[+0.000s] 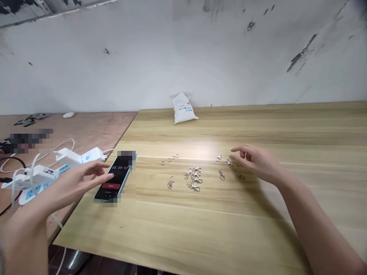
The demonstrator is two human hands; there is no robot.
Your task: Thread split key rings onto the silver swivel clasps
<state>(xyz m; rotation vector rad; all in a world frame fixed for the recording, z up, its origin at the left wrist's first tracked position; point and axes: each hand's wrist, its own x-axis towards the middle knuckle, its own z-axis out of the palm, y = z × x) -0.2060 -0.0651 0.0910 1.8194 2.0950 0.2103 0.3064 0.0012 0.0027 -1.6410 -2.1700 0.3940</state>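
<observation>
My left hand (91,177) hovers over the left side of a phone (116,176) in a light blue case, thumb and fingers apart, holding nothing. The phone screen shows a running time of 00:09:57. My right hand (255,162) is open above the table, its fingertips close to a metal swivel clasp (229,163). More clasps lie around it, among them one clasp (221,174) nearer the middle and a dark-looking clasp (240,177) under the hand's near side. A cluster of several clasps with rings (196,180) lies mid-table, with a lone clasp (171,182) to its left.
Several loose small rings (169,160) form a slanting row behind the clasps. A white plastic packet (184,109) rests against the wall. To the left, power strips (37,191) with white chargers (80,156) and cables crowd a lower brown table (94,126). The wooden tabletop (160,221) ends at front.
</observation>
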